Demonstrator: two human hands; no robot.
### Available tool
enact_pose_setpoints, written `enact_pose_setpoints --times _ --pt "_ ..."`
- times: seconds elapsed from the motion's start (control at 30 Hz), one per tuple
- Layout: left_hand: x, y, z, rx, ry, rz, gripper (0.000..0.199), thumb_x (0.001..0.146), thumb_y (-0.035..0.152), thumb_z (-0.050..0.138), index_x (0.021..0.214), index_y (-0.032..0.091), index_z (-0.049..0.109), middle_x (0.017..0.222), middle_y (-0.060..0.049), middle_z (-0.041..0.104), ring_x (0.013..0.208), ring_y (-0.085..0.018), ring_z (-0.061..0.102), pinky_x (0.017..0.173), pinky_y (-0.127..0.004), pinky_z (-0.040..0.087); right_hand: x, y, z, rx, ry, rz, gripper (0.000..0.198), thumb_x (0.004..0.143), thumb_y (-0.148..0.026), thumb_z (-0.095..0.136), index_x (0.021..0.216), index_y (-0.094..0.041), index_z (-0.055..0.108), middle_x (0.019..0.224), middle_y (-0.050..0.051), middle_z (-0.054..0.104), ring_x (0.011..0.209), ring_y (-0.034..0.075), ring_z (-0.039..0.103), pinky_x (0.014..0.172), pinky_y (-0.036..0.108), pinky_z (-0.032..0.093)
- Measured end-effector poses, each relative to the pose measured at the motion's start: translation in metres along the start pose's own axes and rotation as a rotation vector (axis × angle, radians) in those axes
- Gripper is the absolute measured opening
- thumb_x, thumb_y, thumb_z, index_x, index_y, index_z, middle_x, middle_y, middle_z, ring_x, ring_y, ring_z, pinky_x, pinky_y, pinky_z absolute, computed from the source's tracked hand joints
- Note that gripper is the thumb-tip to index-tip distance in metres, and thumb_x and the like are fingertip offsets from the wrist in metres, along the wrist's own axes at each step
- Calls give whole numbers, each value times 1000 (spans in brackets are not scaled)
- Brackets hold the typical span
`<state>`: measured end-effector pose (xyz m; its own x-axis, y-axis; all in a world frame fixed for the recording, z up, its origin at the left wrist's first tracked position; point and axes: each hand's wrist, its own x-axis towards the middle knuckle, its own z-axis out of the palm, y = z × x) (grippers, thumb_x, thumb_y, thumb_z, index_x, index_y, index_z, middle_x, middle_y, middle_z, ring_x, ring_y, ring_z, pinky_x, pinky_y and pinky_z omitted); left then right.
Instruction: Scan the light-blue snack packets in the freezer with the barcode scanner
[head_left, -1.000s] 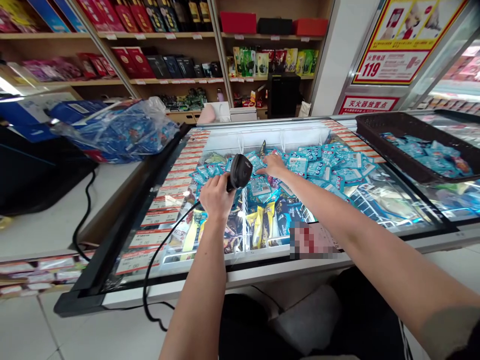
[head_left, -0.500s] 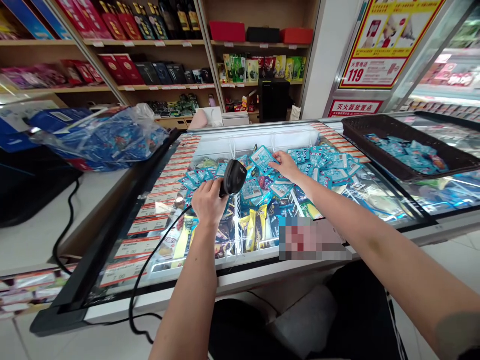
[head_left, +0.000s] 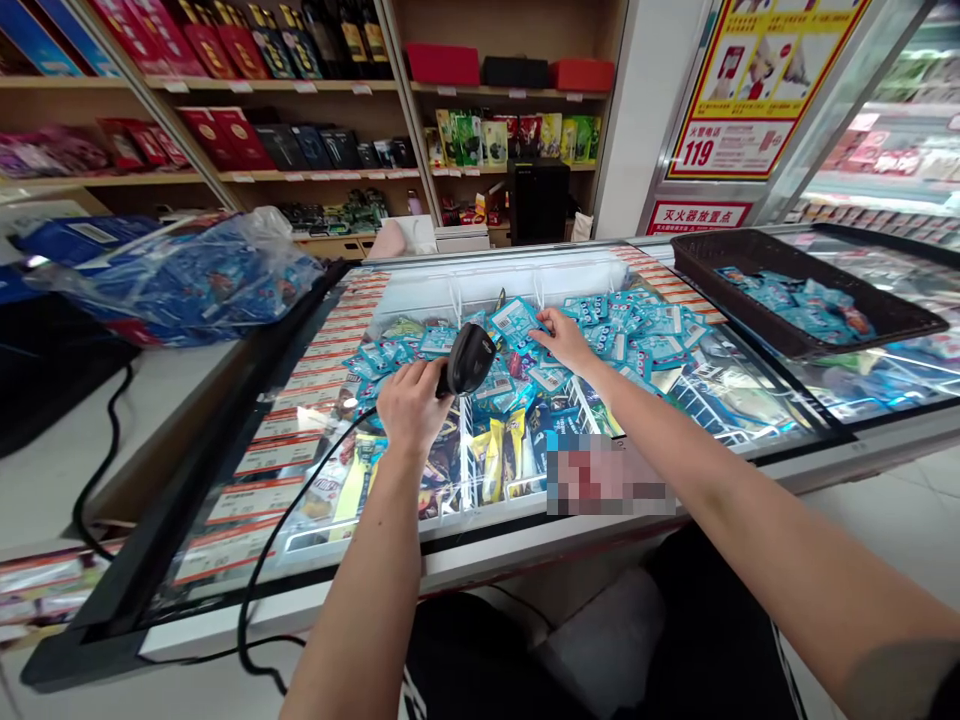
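We see a black handheld corded barcode scanner [head_left: 469, 357] tilted over a light-blue flat plastic snack packet [head_left: 513, 319], raised among similar packets.

Black barcode scanner [head_left: 466, 358], light-blue snack packets [head_left: 637, 325], yellow wrappers [head_left: 495, 455], dark brown basket [head_left: 757, 320], red-and-yellow poster [head_left: 750, 70]

I'm in a shop; wooden shelves [head_left: 300, 165] carry boxed goods with price tags; a chest freezer [head_left: 480, 300] holds wrapped ice creams, price labels [head_left: 300, 410] lining its rim
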<state>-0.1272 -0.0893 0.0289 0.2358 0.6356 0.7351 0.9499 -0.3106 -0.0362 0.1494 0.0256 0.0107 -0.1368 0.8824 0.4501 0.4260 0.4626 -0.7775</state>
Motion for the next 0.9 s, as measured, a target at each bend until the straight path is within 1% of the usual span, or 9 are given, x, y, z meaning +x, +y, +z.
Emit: enact_pose_setpoints --times 0.3,0.5,0.63,0.8,0.9 --pt "-1 3 -1 32 -42 25 27 81 24 53 105 21 63 87 -7 66 86 -23 59 71 -33 36 -3 -3 0 -61 9 -7 28 78 -39 59 98 -20 52 79 -1 61 74 18 56 72 31 43" --pt "0 5 -2 40 -68 34 26 82 26 53 105 21 64 85 -8 66 85 -23 59 72 -33 37 -3 -4 0 -100 -4 23 29 79 -39 58 101 -20 52 82 0 61 76 17 56 72 30 42" --pt "0 7 -3 12 -80 29 26 82 27 53 105 21 65 85 -8 66 86 -23 59 73 -33 38 -3 -3 0 -108 1 -3 29 79 -39 58 100 -20 52 85 1 62 78 17 56 73 29 41" --pt "0 8 -2 -2 -61 21 26 84 29 52 104 21 65 86 -7 66 86 -23 59 73 -33 38 -3 -5 0 -93 6 -43 28 79 -40 57 98 -20 52 90 2 62 80 17 56 74 29 40" --pt "1 8 -2 2 -62 28 25 84 30 53 104 21 65 85 -7 66 85 -23 59 72 -33 38 -4 -6 -1 -102 7 -37 28 78 -40 57 98 -20 52 90 2 62 80 17 56 75 29 40"
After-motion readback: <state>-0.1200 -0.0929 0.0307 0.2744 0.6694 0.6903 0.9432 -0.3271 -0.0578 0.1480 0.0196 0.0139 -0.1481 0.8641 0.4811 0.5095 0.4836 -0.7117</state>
